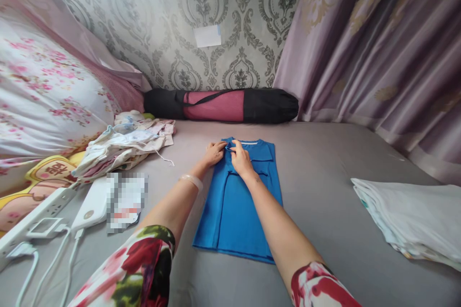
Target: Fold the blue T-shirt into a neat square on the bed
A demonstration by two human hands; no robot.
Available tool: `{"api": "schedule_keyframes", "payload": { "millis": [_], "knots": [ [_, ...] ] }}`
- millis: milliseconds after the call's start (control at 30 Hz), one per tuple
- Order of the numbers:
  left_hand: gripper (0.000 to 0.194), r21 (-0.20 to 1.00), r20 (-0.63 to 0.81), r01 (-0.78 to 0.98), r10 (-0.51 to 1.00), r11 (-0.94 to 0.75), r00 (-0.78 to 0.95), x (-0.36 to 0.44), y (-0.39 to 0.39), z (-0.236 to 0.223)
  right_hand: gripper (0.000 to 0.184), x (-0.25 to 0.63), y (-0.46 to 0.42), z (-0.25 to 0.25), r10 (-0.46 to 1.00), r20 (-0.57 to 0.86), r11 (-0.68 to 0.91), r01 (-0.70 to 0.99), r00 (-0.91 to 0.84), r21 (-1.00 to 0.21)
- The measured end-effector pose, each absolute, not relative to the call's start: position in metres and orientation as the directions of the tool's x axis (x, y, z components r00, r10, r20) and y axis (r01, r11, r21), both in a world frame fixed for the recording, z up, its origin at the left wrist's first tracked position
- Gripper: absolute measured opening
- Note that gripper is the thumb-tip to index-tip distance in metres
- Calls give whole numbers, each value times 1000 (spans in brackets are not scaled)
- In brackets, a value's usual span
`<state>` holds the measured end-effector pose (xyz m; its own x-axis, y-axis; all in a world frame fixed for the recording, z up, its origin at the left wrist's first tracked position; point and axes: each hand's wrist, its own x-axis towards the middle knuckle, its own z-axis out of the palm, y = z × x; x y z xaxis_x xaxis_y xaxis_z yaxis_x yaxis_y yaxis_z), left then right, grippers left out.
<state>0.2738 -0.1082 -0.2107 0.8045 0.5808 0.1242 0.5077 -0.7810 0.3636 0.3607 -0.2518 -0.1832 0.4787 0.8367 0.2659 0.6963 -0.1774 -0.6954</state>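
Observation:
A blue shirt lies flat in front of me, its sides and sleeves folded inward and its collar at the far end. My left hand is at the far left shoulder edge, fingers closed on the cloth. Just right of it, my right hand pinches a bit of the shirt between thumb and index finger near the collar. A folded sleeve lies across the upper right part of the shirt. What sits under my left fingertips is partly hidden.
A grey sheet covers the bed. Folded white cloths lie right; a pile of light clothes lies left. Nearer are a power strip, a white device and cables. A black-and-pink rolled bag lies along the wall.

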Motion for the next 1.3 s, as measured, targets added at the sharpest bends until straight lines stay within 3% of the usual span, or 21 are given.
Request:
{"api": "schedule_keyframes", "payload": {
  "millis": [267,367,467,633,800,1133,1300],
  "knots": [
    [50,556,78,453,586,-697,806,270,-102,-199,45,340,-260,-173,924,171,-270,899,343,-345],
    [48,626,80,472,653,-621,753,271,-106,-195,40,334,-262,-169,932,188,-252,925,311,-284],
    [48,610,107,479,665,-631,740,271,-111,-195,36,332,-261,-166,928,194,-258,924,319,-283],
    [44,438,171,540,657,-718,734,274,-114,-208,46,330,-259,-172,894,253,-284,905,370,-318],
    [46,331,159,613,683,-718,713,277,-116,-220,65,327,-259,-189,924,76,-330,883,375,-334],
    [46,449,257,519,661,-728,705,267,-133,-197,60,331,-259,-184,924,69,-319,859,376,-400],
    [51,351,188,416,498,-839,847,269,-141,-198,58,368,-267,-171,720,253,-524,745,646,-412]
  ]
}}
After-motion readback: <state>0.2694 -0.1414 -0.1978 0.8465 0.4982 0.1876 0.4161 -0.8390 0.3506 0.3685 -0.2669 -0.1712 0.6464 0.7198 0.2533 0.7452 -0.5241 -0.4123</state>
